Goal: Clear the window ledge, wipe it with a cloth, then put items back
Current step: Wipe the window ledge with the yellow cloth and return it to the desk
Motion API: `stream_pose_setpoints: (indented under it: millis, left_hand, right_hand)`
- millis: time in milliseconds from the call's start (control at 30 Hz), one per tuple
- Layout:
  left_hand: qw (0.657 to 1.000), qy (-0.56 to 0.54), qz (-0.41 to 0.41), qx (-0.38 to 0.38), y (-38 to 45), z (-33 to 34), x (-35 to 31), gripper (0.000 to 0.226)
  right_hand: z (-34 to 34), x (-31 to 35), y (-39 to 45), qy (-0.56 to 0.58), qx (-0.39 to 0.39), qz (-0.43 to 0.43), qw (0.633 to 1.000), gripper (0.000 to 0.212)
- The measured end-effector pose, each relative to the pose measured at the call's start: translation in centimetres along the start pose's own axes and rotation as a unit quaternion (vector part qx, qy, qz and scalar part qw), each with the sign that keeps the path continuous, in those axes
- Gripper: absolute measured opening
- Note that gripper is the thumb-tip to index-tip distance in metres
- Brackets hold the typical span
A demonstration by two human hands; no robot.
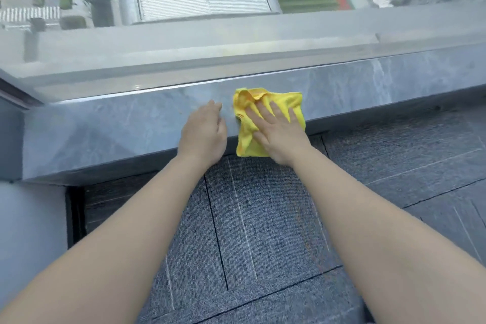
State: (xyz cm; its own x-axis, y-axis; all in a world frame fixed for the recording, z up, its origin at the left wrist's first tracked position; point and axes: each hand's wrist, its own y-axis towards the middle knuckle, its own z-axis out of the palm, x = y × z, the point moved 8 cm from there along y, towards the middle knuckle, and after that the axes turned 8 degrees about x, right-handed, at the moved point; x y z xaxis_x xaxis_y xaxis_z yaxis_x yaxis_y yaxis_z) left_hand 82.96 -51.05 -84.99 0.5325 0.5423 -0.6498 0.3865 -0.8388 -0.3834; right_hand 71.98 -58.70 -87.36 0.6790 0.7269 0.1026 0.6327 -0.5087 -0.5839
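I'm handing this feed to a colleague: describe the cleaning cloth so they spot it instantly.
Find the grey stone window ledge running below the glass. Near its middle, the right hand presses flat on a crumpled yellow cloth whose lower edge droops over the ledge front. It is the only bright thing there.

One yellow cloth, one grey stone ledge, two bare hands, a left hand and a right hand, one window pane, one floor of grey carpet tiles
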Motion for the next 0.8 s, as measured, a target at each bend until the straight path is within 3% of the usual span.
stream_pose_setpoints:
  millis: [233,433,500,600,700,800]
  left_hand:
    - [0.998,-0.003,0.023,-0.059,1.6,0.1,-2.4,0.042]
    - [0.994,0.038,-0.023,-0.096,0.2,0.6,-1.4,0.041]
    - [0.992,0.046,-0.035,-0.108,-0.2,0.7,-1.4,0.040]
    - [0.990,0.054,-0.056,-0.118,-0.6,0.9,-1.7,0.040]
    - [0.987,0.063,-0.081,-0.124,-0.6,1.3,-2.7,0.040]
    - [0.985,0.076,-0.097,-0.124,-0.2,2.1,-4.3,0.043]
  right_hand:
    - [-1.4,-6.7,1.7,0.099,-0.053,0.144,0.983,0.060]
    - [-2.5,-5.0,4.5,0.148,-0.066,0.163,0.973,0.060]
    - [-2.6,-4.0,4.8,0.110,-0.075,0.117,0.984,0.058]
    - [-2.3,-2.3,4.2,0.003,-0.093,-0.030,0.995,0.053]
    - [-1.8,-2.1,2.8,-0.071,-0.089,-0.166,0.980,0.048]
    - [-1.5,-4.2,1.7,-0.092,-0.078,-0.228,0.966,0.048]
